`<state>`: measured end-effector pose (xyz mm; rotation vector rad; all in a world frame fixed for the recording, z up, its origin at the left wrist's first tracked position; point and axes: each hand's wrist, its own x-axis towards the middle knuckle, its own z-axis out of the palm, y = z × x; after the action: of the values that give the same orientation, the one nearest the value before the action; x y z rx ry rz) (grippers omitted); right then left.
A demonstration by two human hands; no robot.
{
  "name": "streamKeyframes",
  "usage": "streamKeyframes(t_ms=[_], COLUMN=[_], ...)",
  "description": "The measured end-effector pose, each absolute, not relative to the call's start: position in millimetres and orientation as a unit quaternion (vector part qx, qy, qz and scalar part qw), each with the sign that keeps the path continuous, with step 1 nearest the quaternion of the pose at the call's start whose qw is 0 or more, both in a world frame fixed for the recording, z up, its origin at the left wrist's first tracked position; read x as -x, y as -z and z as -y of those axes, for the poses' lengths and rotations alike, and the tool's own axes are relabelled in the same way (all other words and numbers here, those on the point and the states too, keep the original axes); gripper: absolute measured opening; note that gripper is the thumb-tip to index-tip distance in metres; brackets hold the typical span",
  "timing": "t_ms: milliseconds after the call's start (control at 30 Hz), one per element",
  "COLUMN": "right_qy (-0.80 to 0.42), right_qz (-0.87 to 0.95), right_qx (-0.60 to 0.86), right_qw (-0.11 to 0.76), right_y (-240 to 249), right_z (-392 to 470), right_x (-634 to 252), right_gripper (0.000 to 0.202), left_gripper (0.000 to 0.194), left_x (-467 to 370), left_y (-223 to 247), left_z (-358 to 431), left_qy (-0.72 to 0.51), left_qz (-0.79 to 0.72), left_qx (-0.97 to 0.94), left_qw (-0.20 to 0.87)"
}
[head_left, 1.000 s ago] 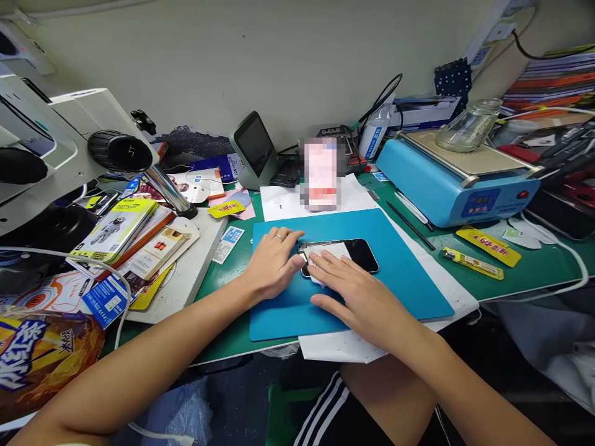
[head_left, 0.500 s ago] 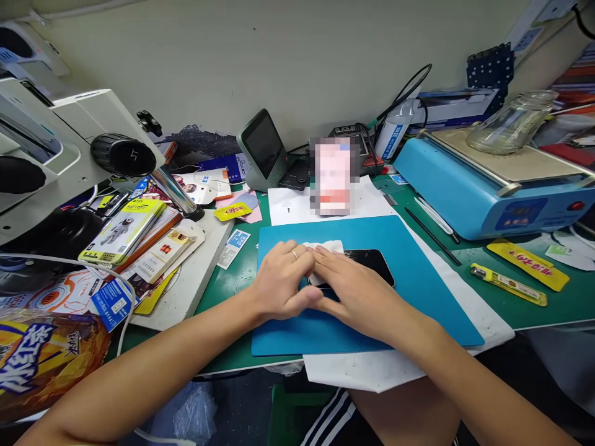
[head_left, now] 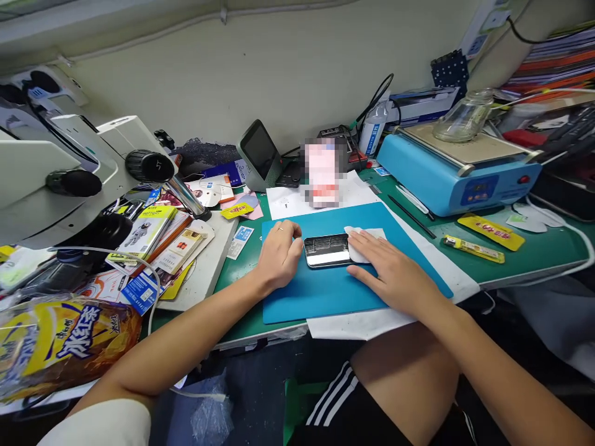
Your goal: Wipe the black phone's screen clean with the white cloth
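Observation:
A dark smartphone (head_left: 320,251) lies screen up on a blue mat (head_left: 320,297), its glass showing streaky reflections. My right hand (head_left: 388,266) rests with fingers stretched out, pressing a white wipe (head_left: 372,235) over the phone's right end. The wipe sticks out beyond the fingertips. At the phone's left end is my left hand (head_left: 281,254), with a ring on one finger. Its fingers are curled in close to the phone's edge, and what is inside them, if anything, is hidden.
A microscope (head_left: 83,179) stands left, above boxes and cards (head_left: 149,241). A drink bottle (head_left: 69,347) is at lower left. Behind the mat are a small display (head_left: 260,152) and a blurred-out item (head_left: 323,170). A blue heating plate (head_left: 446,173), glass jar (head_left: 465,118) and yellow cutter (head_left: 473,249) lie right.
My right hand has slid right with the white wipe, uncovering the phone's left part. The hands, close together before, are now apart. The whole view has shifted.

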<state>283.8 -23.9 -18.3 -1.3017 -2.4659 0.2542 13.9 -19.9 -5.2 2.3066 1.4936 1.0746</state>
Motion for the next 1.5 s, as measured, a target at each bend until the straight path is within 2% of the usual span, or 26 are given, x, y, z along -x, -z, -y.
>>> streamKeyframes(t_ms=[400, 500, 600, 767, 900, 1133, 1300, 1500], right_qy=[-0.101, -0.095, -0.091, -0.079, -0.078, -0.076, -0.061, -0.066], right_qz=[0.856, 0.861, 0.864, 0.862, 0.86, 0.863, 0.868, 0.874], right_qx=[0.48, 0.475, 0.473, 0.483, 0.49, 0.489, 0.474, 0.459], right_qw=[0.163, 0.156, 0.147, 0.132, 0.119, 0.104, 0.132, 0.144], right_y=[16, 16, 16, 15, 15, 14, 18, 20], right_z=[24, 24, 23, 24, 25, 24, 25, 26], right_x=[-277, -276, -276, -275, -272, -270, -271, -273], right_gripper=[0.08, 0.082, 0.083, 0.084, 0.088, 0.09, 0.089, 0.085], left_gripper=[0.009, 0.011, 0.027, 0.069, 0.083, 0.084, 0.084, 0.069], left_x=[-15, -17, -19, -20, -21, -24, -26, -27], left_y=[3, 4, 6, 8, 8, 8, 6, -1], left_z=[24, 24, 23, 23, 22, 22, 22, 25], left_qy=[-0.27, -0.248, -0.23, -0.207, -0.192, -0.19, -0.178, -0.169], left_qz=[-0.478, -0.49, -0.492, -0.482, -0.483, -0.506, -0.513, -0.516], left_qx=[-0.836, -0.836, -0.838, -0.849, -0.852, -0.839, -0.839, -0.84], left_qw=[-0.004, -0.02, -0.044, -0.062, -0.064, -0.052, -0.035, -0.001])
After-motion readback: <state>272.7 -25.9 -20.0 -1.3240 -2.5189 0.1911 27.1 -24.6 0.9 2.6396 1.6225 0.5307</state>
